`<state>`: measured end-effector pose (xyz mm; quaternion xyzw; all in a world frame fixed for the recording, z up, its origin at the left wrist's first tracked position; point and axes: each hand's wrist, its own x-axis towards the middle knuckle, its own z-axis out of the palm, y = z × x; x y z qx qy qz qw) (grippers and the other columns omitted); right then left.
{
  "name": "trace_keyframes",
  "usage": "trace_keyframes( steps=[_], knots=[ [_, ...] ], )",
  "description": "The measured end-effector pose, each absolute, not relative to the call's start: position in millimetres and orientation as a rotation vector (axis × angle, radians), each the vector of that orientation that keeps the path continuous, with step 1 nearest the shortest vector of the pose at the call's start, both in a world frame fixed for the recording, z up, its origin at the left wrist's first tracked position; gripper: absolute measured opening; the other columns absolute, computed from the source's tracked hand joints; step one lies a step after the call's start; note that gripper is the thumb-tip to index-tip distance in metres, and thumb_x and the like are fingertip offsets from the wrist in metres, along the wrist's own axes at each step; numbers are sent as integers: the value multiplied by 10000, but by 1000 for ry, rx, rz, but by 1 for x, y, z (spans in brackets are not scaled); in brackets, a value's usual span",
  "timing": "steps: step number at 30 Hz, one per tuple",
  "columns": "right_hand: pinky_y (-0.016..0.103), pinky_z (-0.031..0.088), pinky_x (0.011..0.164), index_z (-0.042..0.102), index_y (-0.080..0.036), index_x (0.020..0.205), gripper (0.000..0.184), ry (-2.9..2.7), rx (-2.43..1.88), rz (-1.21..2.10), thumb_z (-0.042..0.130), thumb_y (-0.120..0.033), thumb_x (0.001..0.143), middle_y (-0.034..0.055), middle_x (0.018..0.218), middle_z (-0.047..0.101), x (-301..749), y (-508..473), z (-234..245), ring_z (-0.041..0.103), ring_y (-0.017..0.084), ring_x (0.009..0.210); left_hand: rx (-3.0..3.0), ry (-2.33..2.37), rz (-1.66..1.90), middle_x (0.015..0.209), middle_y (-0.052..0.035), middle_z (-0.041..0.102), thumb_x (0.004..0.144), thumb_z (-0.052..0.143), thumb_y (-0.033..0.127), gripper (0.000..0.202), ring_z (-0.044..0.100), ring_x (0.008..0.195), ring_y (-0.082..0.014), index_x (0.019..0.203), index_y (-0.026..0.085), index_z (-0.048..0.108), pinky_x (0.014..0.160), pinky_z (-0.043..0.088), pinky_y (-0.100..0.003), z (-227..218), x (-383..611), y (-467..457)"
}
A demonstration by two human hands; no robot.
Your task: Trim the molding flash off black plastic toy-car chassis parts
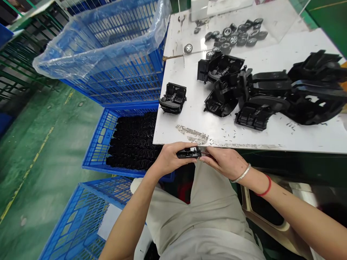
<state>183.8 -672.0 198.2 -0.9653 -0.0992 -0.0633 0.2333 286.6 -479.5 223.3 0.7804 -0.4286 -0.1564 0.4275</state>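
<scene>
My left hand (pixel 171 156) grips a small black plastic part (pixel 187 152) by its left end, fingers above and thumb below, just off the front edge of the table. My right hand (pixel 226 161) is closed in a pinch at the right end of that part. Something thin and dark shows between its fingertips, too small to name. On the table near the left edge stands a black toy-car interior with seats (pixel 173 98). Small black scraps lie scattered close to the table's front edge.
Black moulded car parts (pixel 271 86) are heaped on the white table (pixel 193 124), with several toy wheels (pixel 233 39) behind. Left of it stand a plastic-lined blue crate (pixel 130 76), a crate (pixel 93 148) of black parts, and another blue crate (pixel 73 216) nearer me.
</scene>
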Motion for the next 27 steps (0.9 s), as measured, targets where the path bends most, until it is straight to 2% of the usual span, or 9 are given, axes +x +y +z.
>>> trace_keyframes(
  steps=[15, 27],
  knots=[
    [245, 217, 438, 465, -211, 711, 488, -274, -2653, -166, 210, -537, 970, -8, 550, 505, 185, -671, 196, 441, 120, 446, 1955, -1064, -392, 1082, -52, 723, 715, 755, 279, 430, 686, 981, -201, 1129, 213, 660, 911, 533, -322, 222, 286, -480],
    [237, 226, 431, 490, -200, 739, 502, -299, -2682, -162, 195, -532, 973, 12, 563, 535, 185, -672, 195, 475, 130, 462, 1943, -1070, -390, 1074, -51, 725, 711, 759, 267, 424, 687, 974, -190, 1120, 202, 664, 907, 529, -295, 223, 286, -480]
  ],
)
